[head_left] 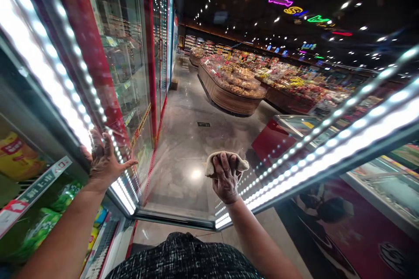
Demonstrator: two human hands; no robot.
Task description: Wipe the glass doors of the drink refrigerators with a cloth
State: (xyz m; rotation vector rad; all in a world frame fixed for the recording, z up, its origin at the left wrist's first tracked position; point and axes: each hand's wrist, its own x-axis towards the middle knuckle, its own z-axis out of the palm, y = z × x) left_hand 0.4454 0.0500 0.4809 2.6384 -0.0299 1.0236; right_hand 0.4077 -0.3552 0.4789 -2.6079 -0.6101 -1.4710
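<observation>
A glass door (178, 192) with bright light strips down both sides stands in front of me. My right hand (226, 183) presses a folded beige cloth (242, 165) against the lower middle of the pane, fingers over the cloth. With fingers spread, my left hand (104, 163) rests at the door's left edge, against the lit strip (70, 100). Nothing shows in that hand, though its palm is hidden.
Shelves with green bags (42, 226), a yellow pack (18, 154) and a price rail (36, 196) are close on my left. Through the glass appear red-framed cooler doors (152, 65), a wooden produce stand (225, 89) and chest freezers (389, 196) at right.
</observation>
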